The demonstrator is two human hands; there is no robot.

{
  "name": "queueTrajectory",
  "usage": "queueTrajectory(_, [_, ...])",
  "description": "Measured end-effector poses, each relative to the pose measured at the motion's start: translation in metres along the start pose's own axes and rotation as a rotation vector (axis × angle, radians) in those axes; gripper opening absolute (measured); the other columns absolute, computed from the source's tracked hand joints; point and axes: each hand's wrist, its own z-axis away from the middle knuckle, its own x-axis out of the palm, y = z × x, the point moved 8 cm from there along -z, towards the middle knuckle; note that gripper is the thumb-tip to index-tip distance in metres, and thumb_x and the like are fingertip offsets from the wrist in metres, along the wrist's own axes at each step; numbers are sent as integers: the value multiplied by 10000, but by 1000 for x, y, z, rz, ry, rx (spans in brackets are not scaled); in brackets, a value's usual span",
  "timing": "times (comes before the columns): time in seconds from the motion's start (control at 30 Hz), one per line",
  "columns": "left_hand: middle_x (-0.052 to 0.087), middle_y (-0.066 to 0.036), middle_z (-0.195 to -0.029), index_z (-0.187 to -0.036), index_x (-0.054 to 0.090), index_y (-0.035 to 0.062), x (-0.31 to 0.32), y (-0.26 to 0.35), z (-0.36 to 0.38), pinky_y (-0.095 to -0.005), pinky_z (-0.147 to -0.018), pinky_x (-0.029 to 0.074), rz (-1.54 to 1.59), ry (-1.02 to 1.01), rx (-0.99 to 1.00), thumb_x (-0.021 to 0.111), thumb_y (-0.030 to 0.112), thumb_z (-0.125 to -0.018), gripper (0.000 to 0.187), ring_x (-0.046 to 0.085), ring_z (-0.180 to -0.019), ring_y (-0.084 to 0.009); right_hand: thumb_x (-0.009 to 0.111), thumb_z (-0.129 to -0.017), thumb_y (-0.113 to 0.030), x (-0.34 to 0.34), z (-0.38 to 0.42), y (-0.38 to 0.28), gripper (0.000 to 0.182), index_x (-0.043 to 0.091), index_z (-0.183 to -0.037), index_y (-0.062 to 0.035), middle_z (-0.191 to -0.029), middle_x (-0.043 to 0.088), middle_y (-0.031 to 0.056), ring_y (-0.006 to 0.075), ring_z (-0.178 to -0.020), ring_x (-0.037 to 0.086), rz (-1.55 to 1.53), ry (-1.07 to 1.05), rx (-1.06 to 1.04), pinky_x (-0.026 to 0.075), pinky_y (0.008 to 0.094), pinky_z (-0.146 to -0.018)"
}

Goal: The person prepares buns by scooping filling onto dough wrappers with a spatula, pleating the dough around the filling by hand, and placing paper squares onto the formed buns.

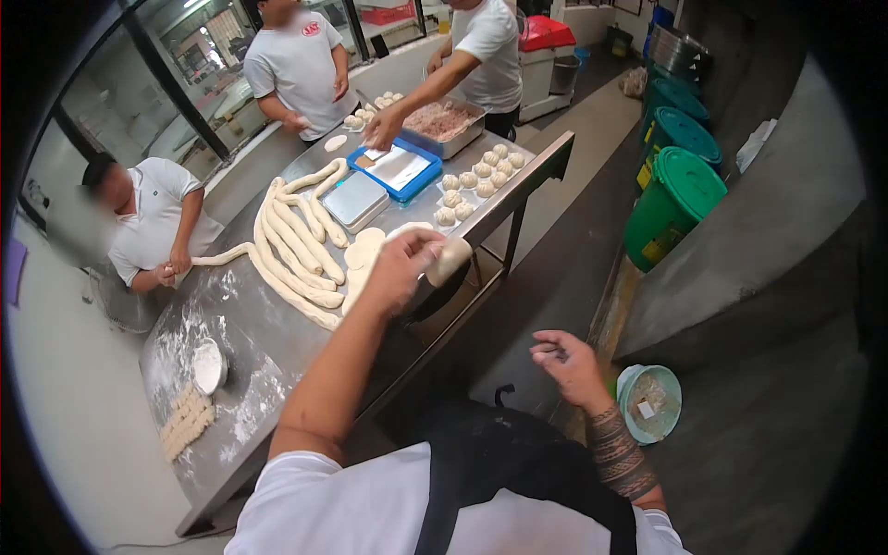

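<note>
My left hand (403, 266) is raised over the near edge of the steel table, its fingers closed on the edge of a round, flat dough wrapper (450, 262). Just behind that hand, more pale dough rounds (363, 250) lie overlapping on the table. My right hand (567, 368) is held out beyond the table, above the floor, with thumb and fingers curled together. A small greyish patch shows between those fingers; I cannot tell what it is. Long dough ropes (287, 242) stretch across the steel tabletop to the left.
Shaped buns (481, 174) sit in rows at the table's far corner, near a blue-framed tray (400, 169) and a filling pan (442, 125). A flour bowl (209, 367) stands at left. Three co-workers stand around the table. Green lidded bins (673, 203) and a bucket (649, 404) are right.
</note>
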Motion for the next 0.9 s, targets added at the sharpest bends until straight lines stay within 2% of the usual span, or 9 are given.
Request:
queueTrajectory(0.2, [678,-38,-1010,-1141,633,17,132,-21,140,-305,-838,547,438,-82,-198,653,118,-1004,171,658,-924,-133,675,-990,-137,20,38,9,330,618,-1257,48,-1122,698,106,143,-1019,646,-360,-127,-61,526,294,-910])
queueTrajectory(0.3, [656,-71,-1110,-1205,579,27,146,-35,206,-356,-943,541,634,6,-329,608,89,-1005,212,654,-1044,-174,666,-999,-159,19,68,0,246,659,-1144,39,-1015,713,81,139,-977,654,-59,-85,-38,532,321,-858])
queueTrajectory(0.37, [643,-86,-1157,-1239,559,32,141,-42,245,-387,-982,533,754,32,-365,601,91,-994,256,644,-1094,-196,672,-983,-151,31,84,-26,207,671,-1094,24,-955,716,95,187,-914,675,135,-121,-188,531,349,-830])
queueTrajectory(0.53, [563,-183,-1434,-1462,464,21,106,-39,300,-457,-1160,393,549,-48,-185,630,282,-970,581,540,-1341,-285,673,-927,-142,94,127,-84,157,680,-1029,-22,-950,677,185,412,-886,639,655,-527,-569,528,450,-798])
queueTrajectory(0.63, [519,-198,-1496,-1494,440,24,84,-24,317,-464,-1177,377,586,22,-126,569,409,-1006,635,511,-1380,-307,682,-923,-162,131,157,-108,175,677,-1022,-18,-941,676,180,398,-906,656,730,-672,-680,528,477,-795])
queueTrajectory(0.67, [494,-200,-1530,-1515,423,25,84,-24,323,-482,-1194,354,660,-21,-111,500,546,-1019,724,486,-1409,-318,665,-925,-163,140,162,-114,174,685,-1026,-24,-965,685,180,400,-930,659,713,-641,-685,528,476,-815])
queueTrajectory(0.8, [542,-162,-1476,-1519,421,10,106,-18,362,-489,-1176,385,1235,-205,-181,447,607,-1029,773,536,-1356,-305,644,-919,-171,172,163,-111,211,703,-1057,-24,-996,707,186,406,-978,670,722,-518,-585,532,475,-856])
queueTrajectory(0.83, [559,-171,-1452,-1505,429,-7,104,-23,374,-475,-1168,411,1345,-163,-222,506,472,-1052,664,563,-1328,-305,651,-913,-174,179,162,-106,226,704,-1069,-18,-988,709,189,407,-978,673,746,-487,-530,535,475,-856])
queueTrajectory(0.9, [587,-181,-1413,-1482,454,-22,89,-51,392,-466,-1141,454,1103,2,-315,567,273,-1050,535,600,-1287,-305,680,-915,-131,189,170,-108,227,712,-1093,6,-993,730,192,346,-906,709,637,-404,-521,557,409,-822])
